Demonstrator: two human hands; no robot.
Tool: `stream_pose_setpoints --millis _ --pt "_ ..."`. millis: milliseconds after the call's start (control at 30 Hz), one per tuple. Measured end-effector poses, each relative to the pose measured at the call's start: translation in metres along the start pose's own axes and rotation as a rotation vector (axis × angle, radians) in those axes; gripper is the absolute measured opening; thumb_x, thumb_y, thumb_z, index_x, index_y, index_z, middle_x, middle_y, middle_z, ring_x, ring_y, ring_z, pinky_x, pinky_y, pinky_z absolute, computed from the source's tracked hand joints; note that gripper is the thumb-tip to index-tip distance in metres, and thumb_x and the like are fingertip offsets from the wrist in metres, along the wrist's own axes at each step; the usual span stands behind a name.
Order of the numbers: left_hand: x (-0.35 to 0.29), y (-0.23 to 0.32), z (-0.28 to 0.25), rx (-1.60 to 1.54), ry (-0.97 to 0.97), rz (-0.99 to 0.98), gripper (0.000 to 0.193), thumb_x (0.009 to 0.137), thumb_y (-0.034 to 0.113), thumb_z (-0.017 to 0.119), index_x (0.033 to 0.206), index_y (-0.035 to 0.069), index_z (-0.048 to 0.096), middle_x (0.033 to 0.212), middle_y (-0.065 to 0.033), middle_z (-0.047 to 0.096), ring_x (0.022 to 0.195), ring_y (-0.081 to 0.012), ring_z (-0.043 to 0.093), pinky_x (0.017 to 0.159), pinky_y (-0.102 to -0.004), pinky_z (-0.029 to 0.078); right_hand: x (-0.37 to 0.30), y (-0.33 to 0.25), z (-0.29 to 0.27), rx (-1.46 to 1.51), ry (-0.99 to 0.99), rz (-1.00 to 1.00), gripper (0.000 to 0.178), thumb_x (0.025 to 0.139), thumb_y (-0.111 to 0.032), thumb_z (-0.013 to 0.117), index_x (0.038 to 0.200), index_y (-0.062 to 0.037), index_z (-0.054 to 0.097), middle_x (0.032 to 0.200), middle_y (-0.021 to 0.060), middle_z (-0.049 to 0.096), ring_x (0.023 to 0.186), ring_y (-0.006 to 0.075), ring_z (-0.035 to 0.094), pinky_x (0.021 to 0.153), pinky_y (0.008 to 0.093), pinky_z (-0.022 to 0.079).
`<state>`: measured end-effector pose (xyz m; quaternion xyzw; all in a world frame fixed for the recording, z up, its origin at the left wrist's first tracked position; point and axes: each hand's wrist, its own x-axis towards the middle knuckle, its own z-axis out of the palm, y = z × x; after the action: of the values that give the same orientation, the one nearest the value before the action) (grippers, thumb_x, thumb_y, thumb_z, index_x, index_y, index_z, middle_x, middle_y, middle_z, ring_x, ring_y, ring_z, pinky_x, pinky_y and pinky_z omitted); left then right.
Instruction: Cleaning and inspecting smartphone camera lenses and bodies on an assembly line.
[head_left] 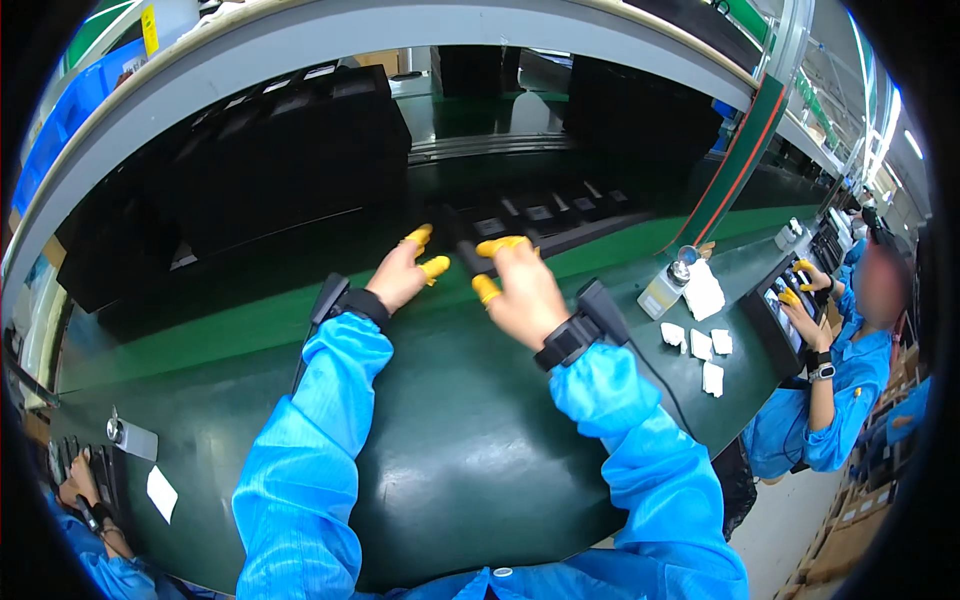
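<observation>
My left hand (402, 278), with yellow finger covers, is open just left of a black tray (590, 235). Its thumb and fingers are spread, and nothing shows between them. At the tray's near left corner is my right hand (532, 290), also in yellow finger covers. Its fingers lie over the tray's rim and its thumb is in front, so it appears to grip that corner. Several flat dark pieces with small grey squares (540, 213) sit in the tray. Dark on dark hides the tray's left edge in part.
Tall black stacks (290, 150) stand behind on the left, under a grey shelf edge (450, 22). To the right are a clear bottle (662, 292) and white wipes (700, 343). A co-worker (840, 370) handles a dark panel there. Another bottle (132, 438) and another person's hand (82, 482) are at left.
</observation>
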<state>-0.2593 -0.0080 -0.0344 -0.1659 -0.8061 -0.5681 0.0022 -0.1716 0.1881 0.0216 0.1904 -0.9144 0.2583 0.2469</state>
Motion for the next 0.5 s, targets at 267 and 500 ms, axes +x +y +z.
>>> stream_pose_setpoints --millis 267,500 --pt "-0.007 0.022 -0.072 0.595 0.140 0.144 0.051 0.089 0.023 0.067 0.131 -0.003 0.053 0.132 -0.0214 0.056 0.122 -0.0345 0.054 0.103 -0.0373 0.042 -0.055 -0.015 0.019 0.354 -0.275 0.079 0.035 0.082 -0.009 0.071 0.114 -0.0007 0.060 0.106 0.0176 0.059 0.095 0.0310 0.060 0.081 0.0397 0.052" --pt "-0.031 0.022 -0.100 0.186 0.168 -0.069 0.046 0.093 0.013 0.064 0.135 -0.001 0.051 0.130 -0.0157 0.058 0.117 -0.0230 0.058 0.091 -0.0310 0.049 0.002 0.083 0.008 -0.247 -0.128 0.005 0.048 0.074 -0.028 0.080 0.111 -0.0038 0.064 0.110 0.0175 0.061 0.107 0.0357 0.055 0.089 0.0440 0.044"
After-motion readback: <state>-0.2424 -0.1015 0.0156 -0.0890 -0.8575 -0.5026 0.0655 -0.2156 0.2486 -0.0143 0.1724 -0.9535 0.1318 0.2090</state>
